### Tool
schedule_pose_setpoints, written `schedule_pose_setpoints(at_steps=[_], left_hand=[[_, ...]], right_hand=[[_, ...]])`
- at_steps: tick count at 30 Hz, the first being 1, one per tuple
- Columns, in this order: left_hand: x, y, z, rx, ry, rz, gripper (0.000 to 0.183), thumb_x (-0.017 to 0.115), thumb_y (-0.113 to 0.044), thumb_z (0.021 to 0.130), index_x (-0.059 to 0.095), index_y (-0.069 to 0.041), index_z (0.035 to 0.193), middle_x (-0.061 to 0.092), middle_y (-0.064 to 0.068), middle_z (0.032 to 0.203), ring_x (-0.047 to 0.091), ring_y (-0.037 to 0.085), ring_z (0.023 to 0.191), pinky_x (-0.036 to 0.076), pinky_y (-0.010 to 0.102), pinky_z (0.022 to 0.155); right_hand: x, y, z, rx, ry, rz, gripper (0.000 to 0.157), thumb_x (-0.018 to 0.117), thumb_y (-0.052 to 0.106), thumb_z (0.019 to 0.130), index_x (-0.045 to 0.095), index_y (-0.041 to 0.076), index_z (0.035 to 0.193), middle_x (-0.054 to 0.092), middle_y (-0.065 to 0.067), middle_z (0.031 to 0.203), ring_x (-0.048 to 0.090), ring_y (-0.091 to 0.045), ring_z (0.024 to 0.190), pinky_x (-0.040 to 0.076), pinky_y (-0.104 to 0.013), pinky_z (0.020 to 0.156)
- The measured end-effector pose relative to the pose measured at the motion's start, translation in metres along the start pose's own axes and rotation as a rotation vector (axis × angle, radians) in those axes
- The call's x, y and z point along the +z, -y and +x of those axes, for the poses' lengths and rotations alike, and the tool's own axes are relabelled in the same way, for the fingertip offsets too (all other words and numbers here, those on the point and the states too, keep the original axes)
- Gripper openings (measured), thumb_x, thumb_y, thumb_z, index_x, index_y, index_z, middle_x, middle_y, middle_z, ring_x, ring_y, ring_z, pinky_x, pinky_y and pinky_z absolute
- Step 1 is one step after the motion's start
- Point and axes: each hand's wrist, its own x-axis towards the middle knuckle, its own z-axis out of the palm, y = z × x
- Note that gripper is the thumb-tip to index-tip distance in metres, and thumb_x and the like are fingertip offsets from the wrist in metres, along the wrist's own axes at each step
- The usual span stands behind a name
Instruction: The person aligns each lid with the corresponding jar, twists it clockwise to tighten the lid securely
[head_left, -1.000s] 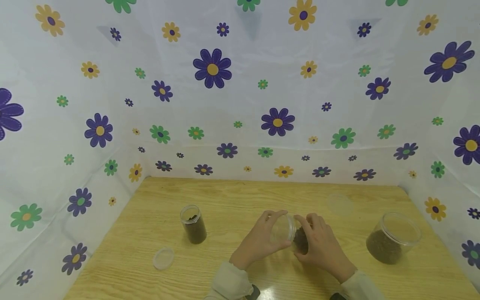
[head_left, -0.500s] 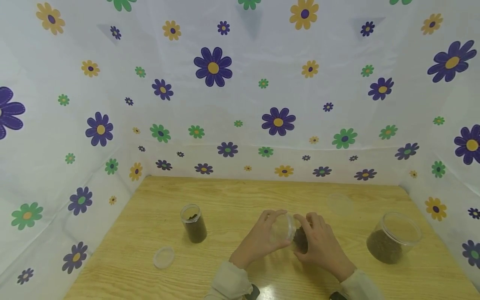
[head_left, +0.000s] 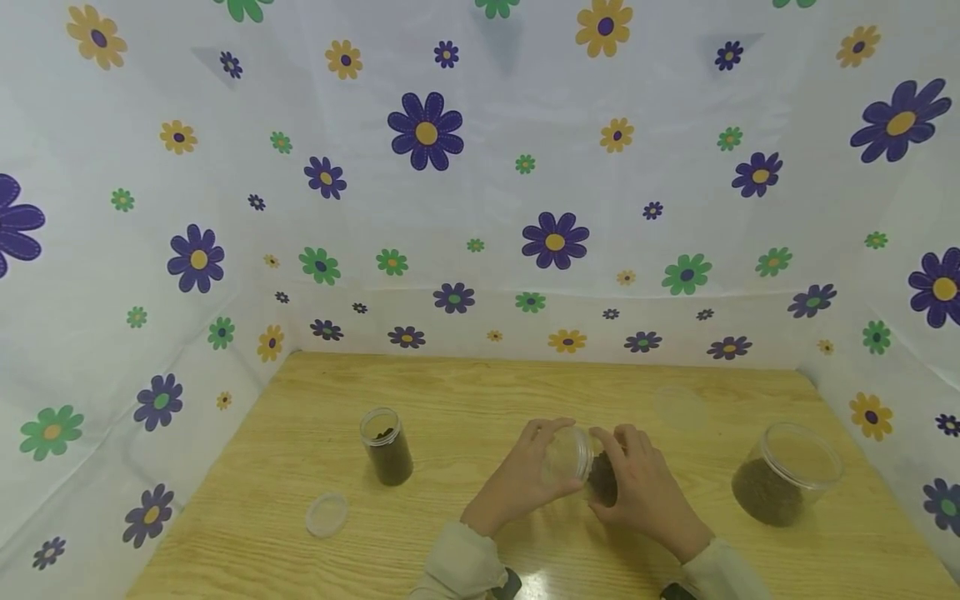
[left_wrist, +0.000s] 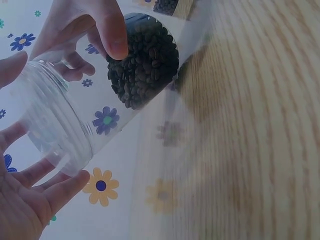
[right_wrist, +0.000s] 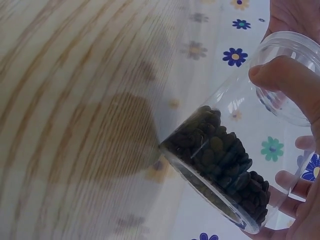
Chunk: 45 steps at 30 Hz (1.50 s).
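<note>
Both hands hold a clear jar [head_left: 602,481] tilted over the table, mouth end toward the left. Dark, bean-like pieces [left_wrist: 145,60] lie heaped at its base. My right hand [head_left: 648,493] grips the jar's body, thumb on one side and fingers round the other, as the right wrist view shows. My left hand [head_left: 517,482] curls its fingers and thumb round a clear, ridged lid [left_wrist: 57,120] at the jar's mouth. In the right wrist view, the base edge [right_wrist: 205,192] of the jar is close to the wooden tabletop.
A tall clear jar [head_left: 390,454] part filled with dark pieces stands open on the left, a small clear lid [head_left: 327,515] in front of it. A wider open jar [head_left: 772,492] stands at right. A faint clear disc [head_left: 679,407] lies behind. Flowered cloth [head_left: 480,192] encloses the table [head_left: 450,392].
</note>
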Motion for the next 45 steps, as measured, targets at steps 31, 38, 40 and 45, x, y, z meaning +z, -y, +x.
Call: schedule_pose_setpoints(at_steps=[31,38,40,45], left_hand=[[0.0013,-0.0052,0.005,-0.088,-0.007,0.026,0.074,0.059,-0.053,0.085,0.027,-0.026,0.146,0.044,0.01,0.133,0.054,0.025,0.112,0.053,0.038,0.086],[0.0014,-0.0052,0.0045,-0.118,0.006,0.051,0.085,0.064,-0.052,0.083,0.016,-0.033,0.15,0.041,0.008,0.14,0.054,0.027,0.116,0.05,0.047,0.091],[0.0009,-0.0062,0.0034,-0.11,0.011,0.052,0.09,0.067,-0.052,0.08,0.012,-0.037,0.149,0.037,0.005,0.144,0.051,0.027,0.121,0.049,0.048,0.093],[-0.0023,-0.0076,0.0001,0.008,0.009,0.076,0.093,0.074,-0.046,0.076,0.017,-0.034,0.149,0.029,0.004,0.149,0.045,0.028,0.128,0.048,0.049,0.096]], right_hand=[[-0.0027,-0.003,0.003,-0.007,0.015,0.011,0.098,0.09,0.042,0.044,0.047,0.008,0.126,0.048,-0.012,0.102,0.049,-0.026,0.089,0.046,-0.034,0.061],[0.0008,-0.0013,0.0011,0.0,0.003,0.002,0.098,0.09,0.041,0.044,0.047,0.008,0.125,0.049,-0.012,0.101,0.049,-0.025,0.088,0.046,-0.033,0.061],[-0.0003,-0.001,0.0006,0.0,0.0,0.011,0.098,0.09,0.04,0.043,0.048,0.007,0.125,0.049,-0.012,0.101,0.05,-0.025,0.087,0.046,-0.034,0.061],[-0.0016,-0.0015,-0.0011,-0.004,0.005,0.018,0.098,0.091,0.039,0.043,0.048,0.006,0.125,0.049,-0.013,0.101,0.05,-0.025,0.087,0.046,-0.034,0.061]])
